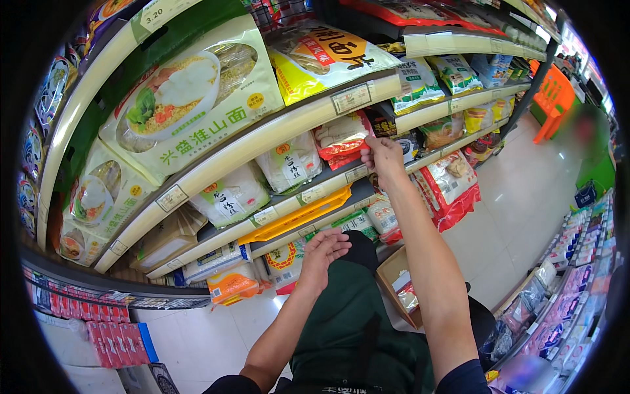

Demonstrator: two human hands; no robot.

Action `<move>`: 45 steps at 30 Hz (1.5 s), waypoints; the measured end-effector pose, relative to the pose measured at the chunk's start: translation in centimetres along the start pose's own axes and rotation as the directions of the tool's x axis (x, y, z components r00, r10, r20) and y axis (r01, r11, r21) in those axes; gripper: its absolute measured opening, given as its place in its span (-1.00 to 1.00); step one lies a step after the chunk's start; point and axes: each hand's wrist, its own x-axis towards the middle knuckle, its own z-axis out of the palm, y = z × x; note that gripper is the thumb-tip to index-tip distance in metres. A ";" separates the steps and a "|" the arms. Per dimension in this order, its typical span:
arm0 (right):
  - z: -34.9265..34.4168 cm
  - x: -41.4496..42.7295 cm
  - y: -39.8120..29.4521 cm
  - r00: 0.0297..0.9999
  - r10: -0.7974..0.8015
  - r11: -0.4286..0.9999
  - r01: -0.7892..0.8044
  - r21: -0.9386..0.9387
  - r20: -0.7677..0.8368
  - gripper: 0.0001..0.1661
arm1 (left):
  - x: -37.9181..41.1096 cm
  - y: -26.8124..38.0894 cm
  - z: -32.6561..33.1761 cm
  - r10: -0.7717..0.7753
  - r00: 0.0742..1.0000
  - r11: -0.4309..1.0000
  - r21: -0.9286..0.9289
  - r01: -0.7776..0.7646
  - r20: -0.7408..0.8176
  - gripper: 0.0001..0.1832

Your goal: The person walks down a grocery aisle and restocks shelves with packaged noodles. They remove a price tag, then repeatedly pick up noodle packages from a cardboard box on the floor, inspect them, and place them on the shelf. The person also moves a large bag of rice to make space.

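Note:
My right hand (385,160) reaches to a middle shelf, its fingertips pinching the edge of a red-and-white plastic food packet (343,132). Left of that packet stand clear bags of white vermicelli (289,162), on the same shelf. My left hand (325,250) hovers over my dark green apron (344,305), palm turned inward and fingers loosely apart, with nothing in it. An open cardboard box (385,272) sits below my right forearm and has a few packets inside. The forearm partly hides the lower shelf behind it.
Large noodle bags (192,93) fill the upper left shelf. A yellow plastic tray (295,215) lies on a lower shelf. A big red-and-white bag (450,189) juts toward the aisle floor (512,197). Opposite shelves (551,300) line the right. An orange chair (552,101) stands beyond.

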 end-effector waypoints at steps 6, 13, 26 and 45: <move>-3.9 -4.7 1.8 0.991 0.031 0.999 -0.033 0.012 0.130 -0.70 | 2.3 2.4 0.4 0.058 0.997 0.997 0.038 -0.060 0.050 -0.44; -7.1 -8.7 2.7 0.977 -0.033 0.996 0.050 -0.075 0.209 -0.73 | 7.2 5.4 3.8 0.001 0.969 0.993 -0.112 0.027 0.245 -0.38; -13.1 -16.8 7.0 0.970 0.041 0.959 0.029 -0.283 0.239 -0.74 | 8.3 4.2 4.1 -0.013 0.921 0.989 -0.130 0.069 0.389 -0.57; -26.7 -28.1 6.8 0.936 -0.219 0.973 0.187 -0.138 -0.275 -0.60 | -4.1 -8.7 8.0 -0.489 0.702 0.867 0.371 0.331 0.517 -0.50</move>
